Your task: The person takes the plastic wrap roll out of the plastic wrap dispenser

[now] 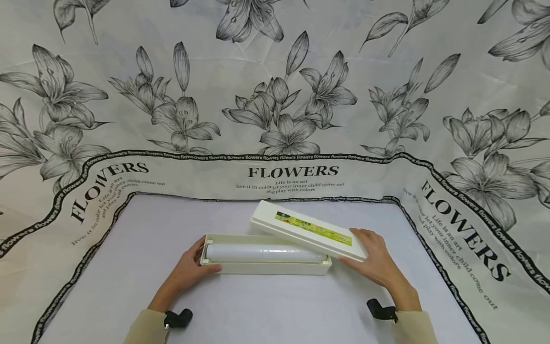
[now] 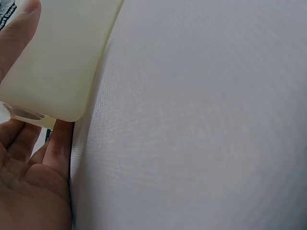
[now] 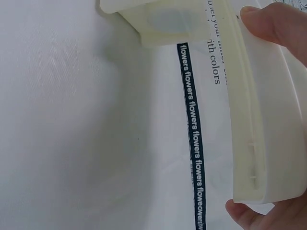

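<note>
A long cream plastic box (image 1: 266, 268) sits on the white table, with a roll of clear plastic wrap (image 1: 262, 252) lying inside it. My left hand (image 1: 193, 267) grips the box's left end, thumb on the front wall and fingers around the far side. In the left wrist view the thumb lies against the box wall (image 2: 62, 62). My right hand (image 1: 375, 255) holds the box's lid (image 1: 301, 230) by its right end, thumb and fingers on opposite edges. The lid, bearing a green and yellow label (image 1: 313, 228), slants above the box and overlaps its right back part.
A white cloth table (image 1: 275, 310) spreads under the box. Behind and along both sides runs a floral fabric (image 1: 292, 179) with black trim and "FLOWERS" lettering. Black devices are strapped at the left wrist (image 1: 178, 318) and right wrist (image 1: 381, 310).
</note>
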### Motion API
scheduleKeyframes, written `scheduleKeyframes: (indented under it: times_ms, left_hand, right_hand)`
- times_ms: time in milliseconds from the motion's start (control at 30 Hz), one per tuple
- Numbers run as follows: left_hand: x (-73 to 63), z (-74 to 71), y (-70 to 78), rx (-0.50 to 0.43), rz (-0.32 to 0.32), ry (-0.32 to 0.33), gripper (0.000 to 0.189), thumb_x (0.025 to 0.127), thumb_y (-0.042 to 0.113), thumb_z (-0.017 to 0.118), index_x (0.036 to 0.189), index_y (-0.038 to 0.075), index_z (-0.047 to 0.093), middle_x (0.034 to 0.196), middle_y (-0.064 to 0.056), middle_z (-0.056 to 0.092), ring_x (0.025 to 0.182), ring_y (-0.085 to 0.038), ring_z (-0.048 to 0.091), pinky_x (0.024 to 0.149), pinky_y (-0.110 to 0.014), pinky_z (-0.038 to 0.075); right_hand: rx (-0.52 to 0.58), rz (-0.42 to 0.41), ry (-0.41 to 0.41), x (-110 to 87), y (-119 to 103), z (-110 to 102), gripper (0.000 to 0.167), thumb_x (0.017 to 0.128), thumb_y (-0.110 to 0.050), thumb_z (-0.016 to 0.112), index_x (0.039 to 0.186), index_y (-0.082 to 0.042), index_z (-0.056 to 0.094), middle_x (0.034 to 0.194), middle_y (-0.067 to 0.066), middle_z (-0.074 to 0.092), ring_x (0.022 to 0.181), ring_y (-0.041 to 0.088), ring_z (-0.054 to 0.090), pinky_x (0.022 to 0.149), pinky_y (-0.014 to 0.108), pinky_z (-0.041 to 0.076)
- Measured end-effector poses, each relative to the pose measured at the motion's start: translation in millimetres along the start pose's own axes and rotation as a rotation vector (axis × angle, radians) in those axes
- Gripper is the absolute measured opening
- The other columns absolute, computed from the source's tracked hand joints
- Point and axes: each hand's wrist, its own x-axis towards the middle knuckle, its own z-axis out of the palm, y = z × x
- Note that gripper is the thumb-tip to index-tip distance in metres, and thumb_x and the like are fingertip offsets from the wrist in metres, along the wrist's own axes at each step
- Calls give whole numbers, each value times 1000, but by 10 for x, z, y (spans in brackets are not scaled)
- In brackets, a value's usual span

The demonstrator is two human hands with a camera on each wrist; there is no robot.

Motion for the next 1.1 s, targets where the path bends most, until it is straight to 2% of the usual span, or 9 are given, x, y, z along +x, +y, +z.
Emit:
scheduleKeyframes:
  times_ms: [300, 533, 733, 1100]
  left_hand:
    - [-20, 4, 34, -13, -9, 0, 105, 80, 24, 90, 163, 12, 26, 157, -19, 45, 133, -31, 56, 97, -24, 52]
    - [-18, 6, 37, -26, -8, -1, 105, 80, 23, 91, 163, 12, 26, 157, -19, 46, 133, -31, 56, 95, -19, 51]
    - [-10, 7, 28, -24, -4, -2, 105, 80, 22, 91, 162, 11, 27, 157, -19, 46, 133, -32, 56, 94, -16, 50]
    - [-16, 13, 49, -7, -9, 3, 104, 81, 24, 90, 163, 12, 27, 160, -17, 43, 138, -32, 52, 102, -26, 50]
  right_hand:
    - [-4, 20, 15, -78, 114, -78, 84, 81, -48, 84, 147, -6, 52, 144, 28, 48, 134, 49, 38, 103, 69, 35]
    - [-5, 34, 23, -124, 158, -143, 83, 81, -46, 84, 146, -4, 52, 143, 31, 47, 132, 52, 40, 101, 69, 35]
    - [-12, 80, 4, -174, 189, -164, 88, 82, -48, 83, 149, -3, 48, 145, 32, 44, 132, 53, 37, 99, 71, 35]
    - [-11, 121, 0, -251, 299, -196, 90, 82, -50, 83, 151, -4, 47, 146, 32, 43, 133, 53, 36, 100, 72, 34]
